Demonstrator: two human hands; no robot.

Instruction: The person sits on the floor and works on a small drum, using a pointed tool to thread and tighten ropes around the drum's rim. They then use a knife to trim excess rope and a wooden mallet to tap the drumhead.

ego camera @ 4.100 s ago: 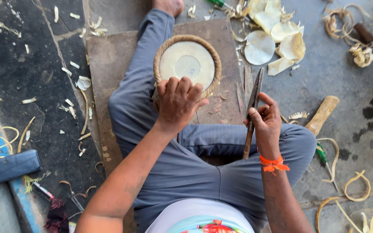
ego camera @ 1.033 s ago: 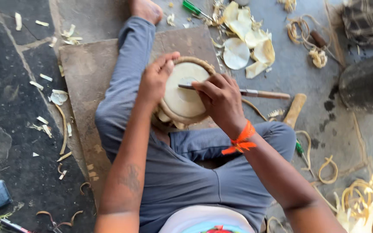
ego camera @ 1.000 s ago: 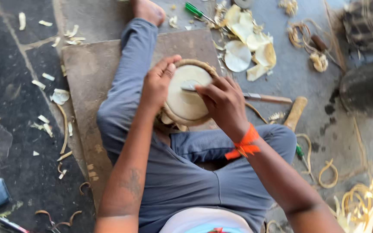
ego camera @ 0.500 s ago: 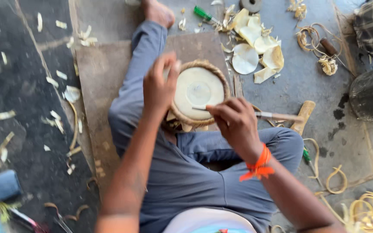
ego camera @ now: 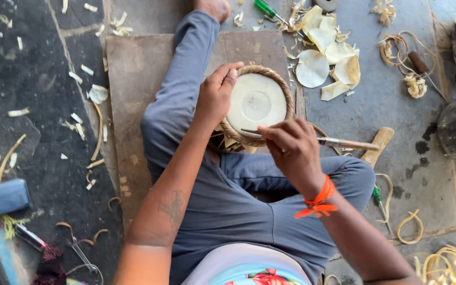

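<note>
The person wears blue-grey trousers [ego camera: 228, 211] with a fine ribbed weave, covering both legs to the ankle. A bare foot [ego camera: 215, 8] shows at the end of one leg. Both arms are bare. The left forearm carries a dark tattoo [ego camera: 172, 205]. An orange thread band [ego camera: 317, 200], knotted with loose ends, circles the right wrist. At the bottom edge a light top [ego camera: 244, 269] with a turquoise and red print shows.

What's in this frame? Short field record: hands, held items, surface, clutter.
left hand: grip on rim of round woven-edged disc
right hand: holds wooden-handled tool, metal tip on the disc's near edge
surface: brown board on the floor, under the legs
clutter: pale cut discs upper right; green-handled screwdriver at top; cane shavings to the left
</note>
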